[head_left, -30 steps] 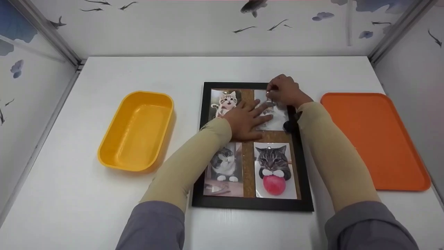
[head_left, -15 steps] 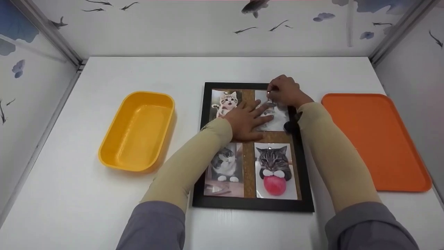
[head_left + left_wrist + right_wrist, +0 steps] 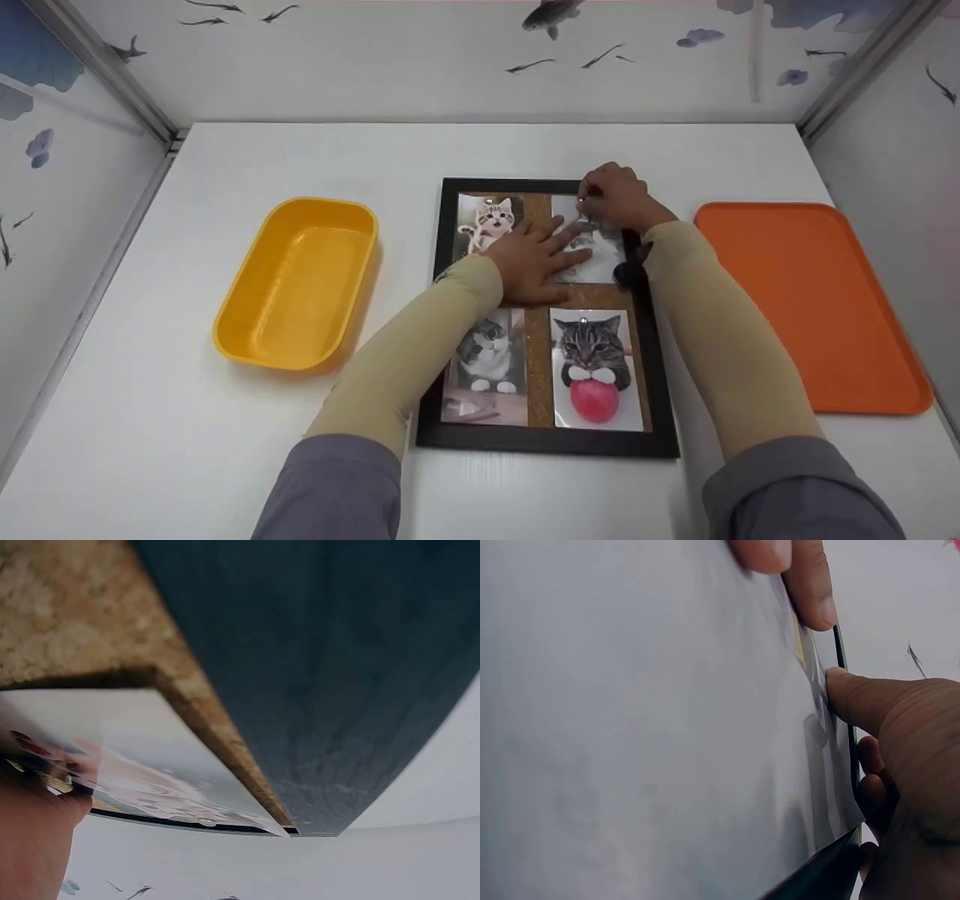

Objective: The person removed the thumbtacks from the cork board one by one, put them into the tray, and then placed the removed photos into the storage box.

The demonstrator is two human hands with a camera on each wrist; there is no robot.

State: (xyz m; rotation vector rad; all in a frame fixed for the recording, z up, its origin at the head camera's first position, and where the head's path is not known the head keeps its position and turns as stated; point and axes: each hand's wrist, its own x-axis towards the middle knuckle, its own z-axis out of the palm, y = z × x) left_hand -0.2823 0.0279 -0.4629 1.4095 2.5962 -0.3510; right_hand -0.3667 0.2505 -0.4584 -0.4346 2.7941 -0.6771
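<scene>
A black-framed cork board lies on the table with several cat photos on it. My left hand rests on it with fingers spread, reaching over the white cat photo at upper right. At that photo's top edge my right hand pinches a small shiny thumbtack, mostly hidden by the fingers. In the right wrist view the thumb presses down at the photo's far edge, other fingers curled below it. The tabby photo and the kitten photo each show a pin head near the top.
A yellow tub stands left of the board. To the right lies an orange tray, partly behind the right forearm. White panels with fish and leaf prints enclose the table at the back and sides.
</scene>
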